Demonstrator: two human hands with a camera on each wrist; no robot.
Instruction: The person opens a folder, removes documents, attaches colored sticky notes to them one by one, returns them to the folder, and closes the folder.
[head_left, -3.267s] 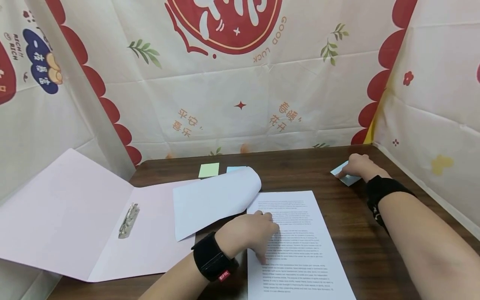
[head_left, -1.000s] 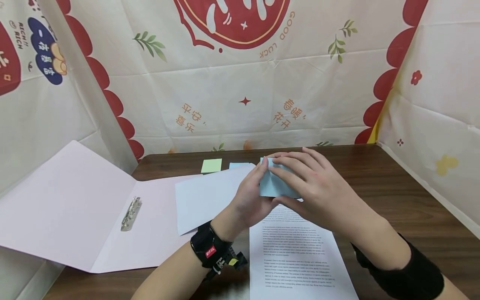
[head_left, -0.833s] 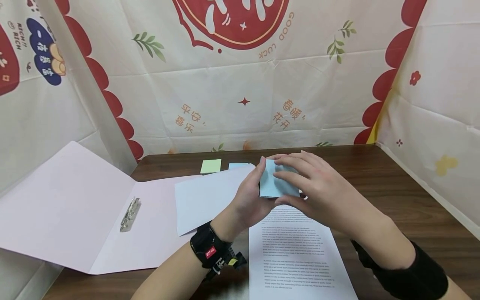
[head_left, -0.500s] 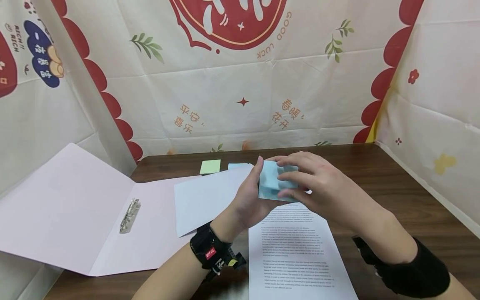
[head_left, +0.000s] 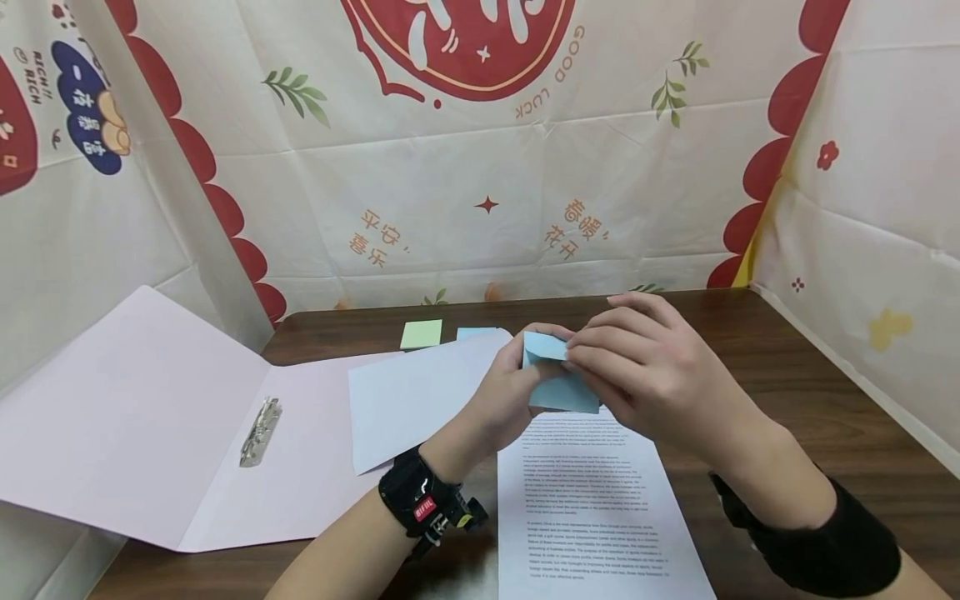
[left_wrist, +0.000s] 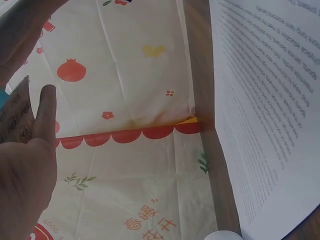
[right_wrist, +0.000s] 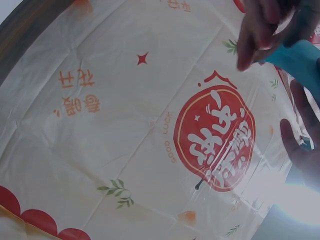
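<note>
A dark-brown wood-grained table (head_left: 795, 375) bears an open pale-pink folder (head_left: 135, 425), a blank white paper sheet (head_left: 420, 400) partly over it, and a printed white paper sheet (head_left: 592, 517). Above the printed sheet's far end, the left hand (head_left: 498, 392) clamps a light-blue square paper note pad (head_left: 566, 395) — thumb across it — while the right hand (head_left: 652, 354) pinches its upper edge. Behind lies a pale-green square paper pad (head_left: 422, 334).

Soft, even light is filling the head view, the metal clip (head_left: 260, 432) glinting, fine print on the typed sheet (head_left: 592, 517) blurring. The left wrist view is looking dim and grayish, shade darkening the left hand (left_wrist: 27, 172). In the right wrist view, white glare is flaring at lower right, washing out the adjacent printed cloth (right_wrist: 145, 125).
</note>
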